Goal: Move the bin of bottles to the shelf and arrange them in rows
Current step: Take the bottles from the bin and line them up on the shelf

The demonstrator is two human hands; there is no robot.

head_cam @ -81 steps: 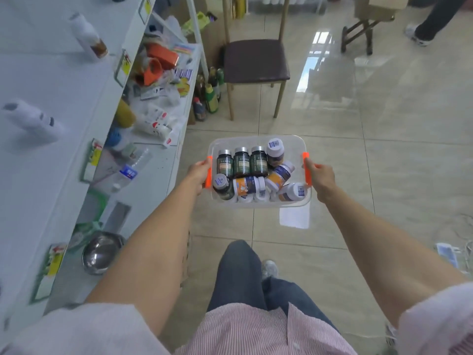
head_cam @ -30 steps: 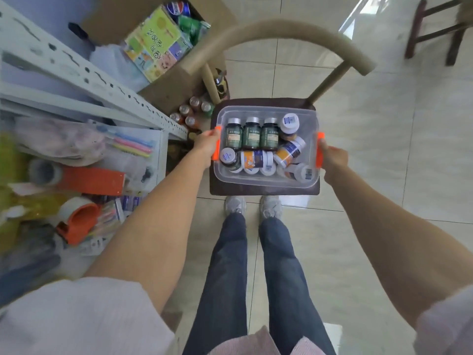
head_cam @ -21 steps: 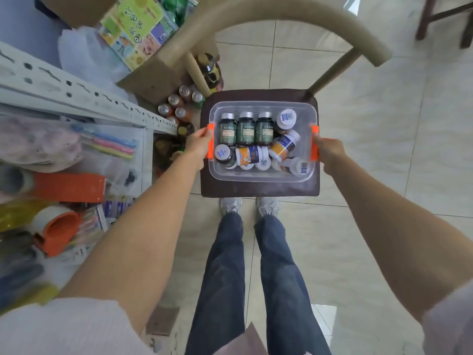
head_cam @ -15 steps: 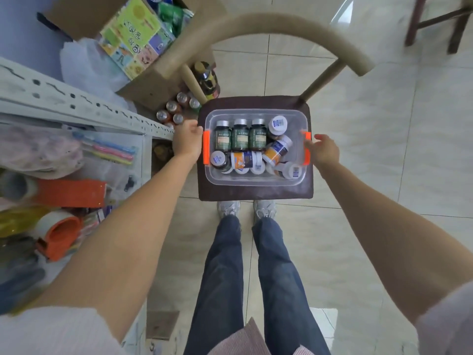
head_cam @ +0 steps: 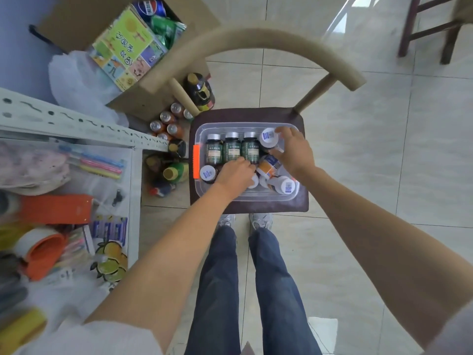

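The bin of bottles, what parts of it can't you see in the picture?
Head view, the only one:
- The bin's right orange handle: almost all hidden under the right hand.
- Bottles in the near row: partly covered by the left hand, so they cannot be counted.
- Left fingers: tucked among the bottles, grip unclear.
- Green bottle labels: print too small to read.
- Shelf items at the left edge: blurred and cut off.

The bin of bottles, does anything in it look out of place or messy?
Yes. In the clear bin on the chair seat, three green bottles lie in a neat row, but the white-capped bottles lie jumbled at mixed angles.
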